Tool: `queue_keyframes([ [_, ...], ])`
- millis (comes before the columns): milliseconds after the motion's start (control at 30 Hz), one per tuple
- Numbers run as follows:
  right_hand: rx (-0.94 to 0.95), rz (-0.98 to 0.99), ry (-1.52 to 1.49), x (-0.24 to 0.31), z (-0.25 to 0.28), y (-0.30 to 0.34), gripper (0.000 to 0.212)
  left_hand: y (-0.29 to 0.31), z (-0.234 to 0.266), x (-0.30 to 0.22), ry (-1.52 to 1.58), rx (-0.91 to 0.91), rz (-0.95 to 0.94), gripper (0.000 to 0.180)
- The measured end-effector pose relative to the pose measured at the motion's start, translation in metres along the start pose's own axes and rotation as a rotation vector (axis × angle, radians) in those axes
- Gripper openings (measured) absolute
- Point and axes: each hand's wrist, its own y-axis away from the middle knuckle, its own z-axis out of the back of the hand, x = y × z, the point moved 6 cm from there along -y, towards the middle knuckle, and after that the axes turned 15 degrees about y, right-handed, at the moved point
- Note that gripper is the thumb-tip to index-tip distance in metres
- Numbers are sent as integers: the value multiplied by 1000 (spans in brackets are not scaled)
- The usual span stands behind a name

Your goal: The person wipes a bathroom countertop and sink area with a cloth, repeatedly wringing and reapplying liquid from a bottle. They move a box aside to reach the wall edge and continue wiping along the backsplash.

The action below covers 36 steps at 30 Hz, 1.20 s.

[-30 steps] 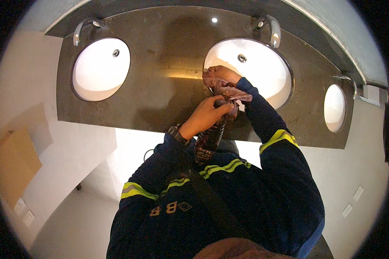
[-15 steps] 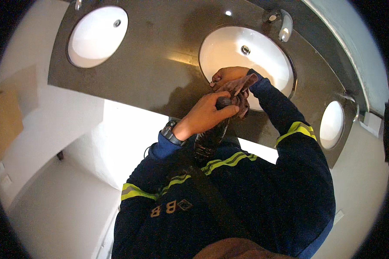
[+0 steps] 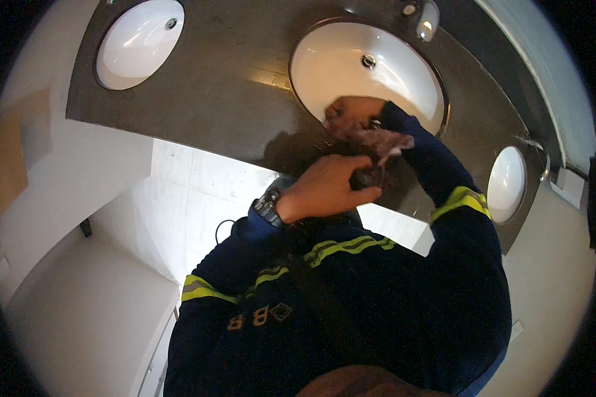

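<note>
My left hand (image 3: pixel 324 188), with a dark watch (image 3: pixel 269 208) on its wrist, is closed round a dark, bottle-like thing (image 3: pixel 367 177). Only its rounded dark end shows between thumb and fingers; its body is lost against my dark clothing. Over the near rim of the middle sink, my right hand (image 3: pixel 355 108) is bent inward and grips a crumpled brownish-pink cloth (image 3: pixel 379 139). The cloth is blurred and hangs toward the dark thing, close to my left fingertips. Whether they touch, I cannot tell.
The white middle sink (image 3: pixel 324 59) is set in a dark countertop (image 3: pixel 232 86), with a chrome tap (image 3: pixel 428 21) behind it. Other sinks lie at the left (image 3: pixel 129 56) and right (image 3: pixel 508 182). The counter's front edge runs just beyond my body.
My right hand's cloth has shifted and spread out, off the end of the dark thing. My left hand has tilted, and the glossy body below it no longer shows. The view has shifted slightly.
</note>
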Motion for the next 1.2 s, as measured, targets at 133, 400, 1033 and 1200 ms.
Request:
queue_keyframes([
  [133,-219,23,-127,18,29,-36,40,10,16,10,-32,-47,69,53],
  [400,-131,140,-77,8,5,-47,34,31,14,21,-78,-140,-32,50],
  [1033,404,36,762,-98,4,114,37,-65,-174,-26,0,-126,-102,45],
  [1200,504,-6,882,-120,20,117,35,-95,-184,-31,45,-164,-153,46],
])
